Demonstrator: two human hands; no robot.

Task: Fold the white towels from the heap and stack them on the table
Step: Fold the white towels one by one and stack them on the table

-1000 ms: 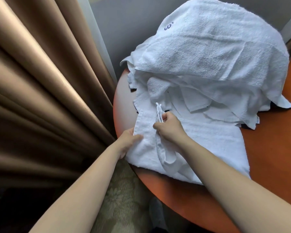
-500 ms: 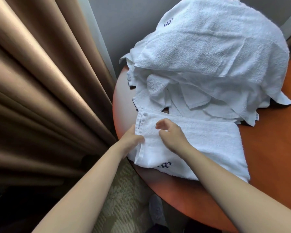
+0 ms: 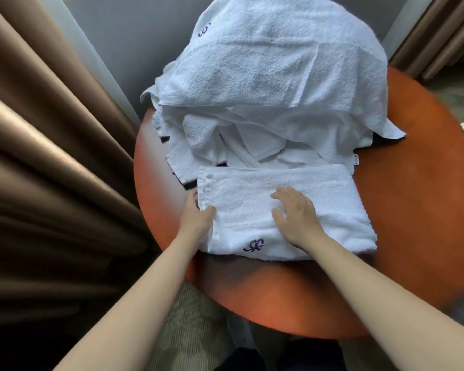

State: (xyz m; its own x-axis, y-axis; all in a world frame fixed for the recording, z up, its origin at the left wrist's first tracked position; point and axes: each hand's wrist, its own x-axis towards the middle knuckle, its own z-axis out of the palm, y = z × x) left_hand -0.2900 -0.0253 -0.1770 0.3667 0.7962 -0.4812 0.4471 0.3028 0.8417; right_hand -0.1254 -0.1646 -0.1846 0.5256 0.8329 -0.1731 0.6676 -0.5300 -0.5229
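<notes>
So the folded towel (image 3: 332, 199) is lying flat on the round orange-brown counter (image 3: 418, 215), towards its near edge, with a dark blue embroidered logo (image 3: 253, 245) showing on its near strip. Everything else I'll place off that towel.

The left hand (image 3: 198, 219) is at the towel's left short edge and has hold of it: the thumb (image 3: 209, 211) lies on top of the cloth, and the fingers curl round the hem, mostly hidden behind it. The right hand (image 3: 296, 219) sits palm-down on the middle of the towel, fingers (image 3: 281, 195) straight and a bit spread, flat on the cloth and gripping nothing.

Right behind the towel, touching its far long edge, is the heap (image 3: 273, 76) of unfolded white towels. It's a tall rumpled pile, and the top one has the same kind of blue mark near its upper left.

Left of the towel, off the counter, hang brown curtains (image 3: 51, 156). Below its near edge, past the counter rim, there's patterned carpet (image 3: 188, 330).
</notes>
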